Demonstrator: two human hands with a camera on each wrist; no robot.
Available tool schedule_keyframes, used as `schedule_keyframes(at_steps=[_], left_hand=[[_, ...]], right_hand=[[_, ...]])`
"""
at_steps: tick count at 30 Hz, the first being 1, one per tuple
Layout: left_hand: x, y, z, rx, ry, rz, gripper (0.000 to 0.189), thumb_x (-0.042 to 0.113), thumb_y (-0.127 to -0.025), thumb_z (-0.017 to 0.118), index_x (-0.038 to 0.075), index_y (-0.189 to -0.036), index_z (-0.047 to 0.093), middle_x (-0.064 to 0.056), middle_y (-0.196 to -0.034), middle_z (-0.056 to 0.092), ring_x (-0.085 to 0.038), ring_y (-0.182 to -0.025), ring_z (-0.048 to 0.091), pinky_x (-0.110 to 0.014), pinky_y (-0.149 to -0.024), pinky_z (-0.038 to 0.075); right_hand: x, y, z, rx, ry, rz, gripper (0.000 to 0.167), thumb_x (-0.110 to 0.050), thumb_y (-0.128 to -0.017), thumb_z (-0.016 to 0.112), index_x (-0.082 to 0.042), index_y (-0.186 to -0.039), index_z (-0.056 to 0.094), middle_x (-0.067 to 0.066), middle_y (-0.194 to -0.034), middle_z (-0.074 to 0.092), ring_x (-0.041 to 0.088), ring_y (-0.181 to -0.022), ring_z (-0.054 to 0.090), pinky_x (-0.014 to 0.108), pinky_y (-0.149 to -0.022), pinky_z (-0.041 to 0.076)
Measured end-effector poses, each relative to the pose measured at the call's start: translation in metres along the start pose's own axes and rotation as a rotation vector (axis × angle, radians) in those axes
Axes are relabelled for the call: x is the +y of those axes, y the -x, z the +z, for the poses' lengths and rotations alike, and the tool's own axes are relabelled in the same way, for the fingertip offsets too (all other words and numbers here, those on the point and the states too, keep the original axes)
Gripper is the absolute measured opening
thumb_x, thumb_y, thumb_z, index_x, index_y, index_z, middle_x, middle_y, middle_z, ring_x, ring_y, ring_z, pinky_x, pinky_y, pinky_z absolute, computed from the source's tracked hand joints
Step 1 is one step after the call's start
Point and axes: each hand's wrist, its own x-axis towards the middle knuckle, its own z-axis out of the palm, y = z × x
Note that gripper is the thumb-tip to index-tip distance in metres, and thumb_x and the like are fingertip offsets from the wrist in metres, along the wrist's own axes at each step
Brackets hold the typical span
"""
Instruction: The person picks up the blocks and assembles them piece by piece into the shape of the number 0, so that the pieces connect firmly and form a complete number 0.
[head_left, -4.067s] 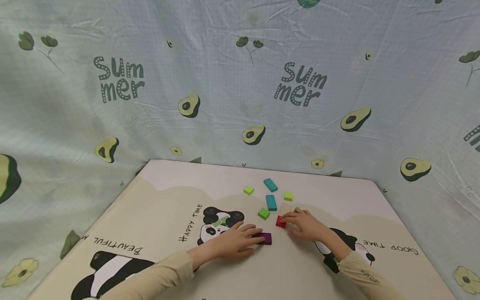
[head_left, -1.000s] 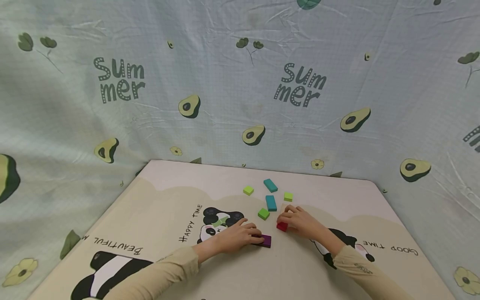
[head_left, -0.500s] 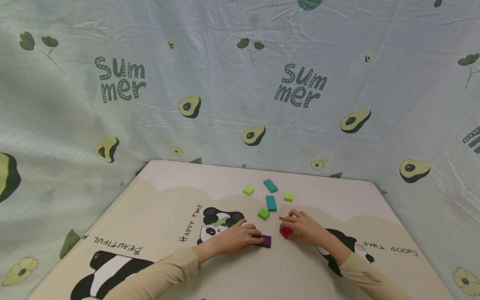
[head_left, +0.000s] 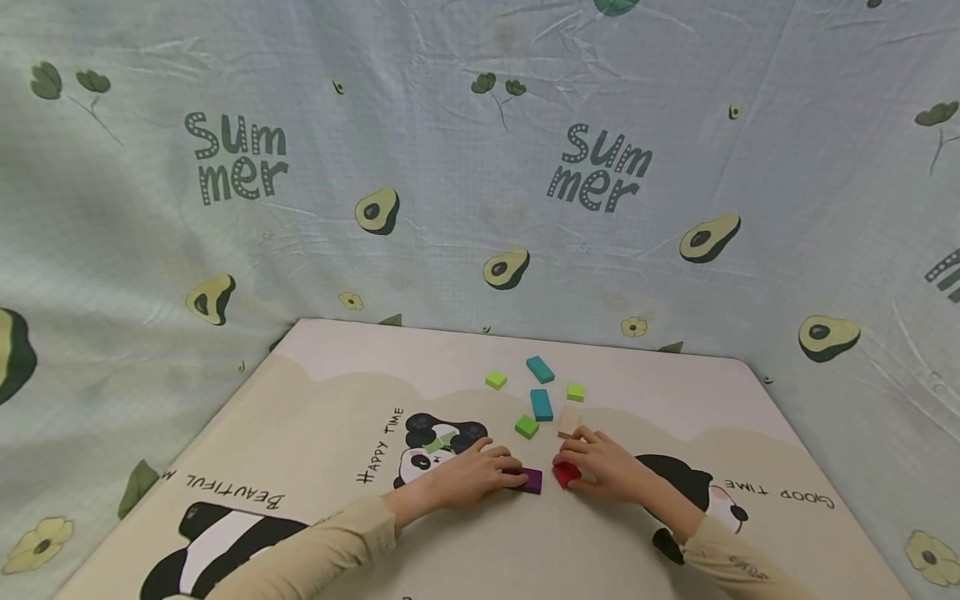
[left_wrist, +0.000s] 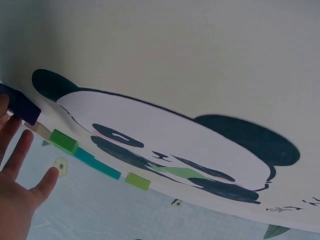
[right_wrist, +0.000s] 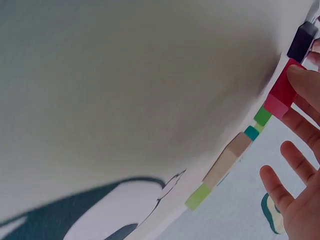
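In the head view my left hand [head_left: 483, 477] holds a purple block [head_left: 532, 481] flat on the table, its fingers over the block's left end. The left wrist view has the same dark block [left_wrist: 20, 107] at its left edge, a fingertip against it. Just to the right, my right hand [head_left: 606, 468] pinches a red block [head_left: 566, 475], which sits askew beside the purple one. The right wrist view shows the thumb pressed on the red block [right_wrist: 279, 95], with the purple block [right_wrist: 302, 42] close past its far end.
Behind the hands lie a wood-coloured block [head_left: 569, 421], two blue blocks [head_left: 541, 405] and several green blocks, one [head_left: 527, 427] nearest the hands. The table [head_left: 360, 350] bears printed pandas and lettering. A patterned cloth [head_left: 450, 167] hangs at its back and sides.
My right hand has drawn the red block away from the wood-coloured block, towards me and near the purple block, turning it on the way. My left hand stays nearly still on the purple block.
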Motion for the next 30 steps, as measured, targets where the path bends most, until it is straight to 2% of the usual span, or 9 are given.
schedule_keyframes(at_steps=[5,17,30], left_hand=[[0.0,0.0,0.0,0.017,-0.003,0.004,0.033,0.023,-0.088,0.054,0.027,-0.121,0.056,0.006,-0.119,0.057,-0.011,-0.11,0.049,-0.043,-0.095,0.038],[0.002,0.001,-0.002,0.021,-0.006,-0.006,0.032,0.026,-0.089,0.052,0.026,-0.121,0.056,0.006,-0.119,0.057,-0.011,-0.11,0.049,-0.043,-0.095,0.039],[0.002,0.0,0.0,0.025,-0.032,0.005,0.032,0.026,-0.089,0.053,0.026,-0.12,0.056,0.007,-0.118,0.056,-0.01,-0.109,0.05,-0.043,-0.093,0.04]], right_hand=[[-0.004,-0.002,0.002,-0.005,-0.016,-0.007,0.032,-0.031,-0.079,0.065,-0.022,-0.108,0.058,-0.006,-0.108,0.06,0.016,-0.105,0.044,0.038,-0.086,0.042],[-0.007,-0.006,0.005,0.046,-0.005,-0.076,0.032,-0.03,-0.077,0.067,-0.02,-0.106,0.057,-0.006,-0.102,0.058,0.025,-0.113,0.046,0.043,-0.088,0.043],[-0.014,-0.01,0.004,-0.013,0.015,-0.052,0.031,-0.031,-0.079,0.065,-0.018,-0.107,0.058,-0.003,-0.103,0.059,0.025,-0.111,0.047,0.043,-0.092,0.041]])
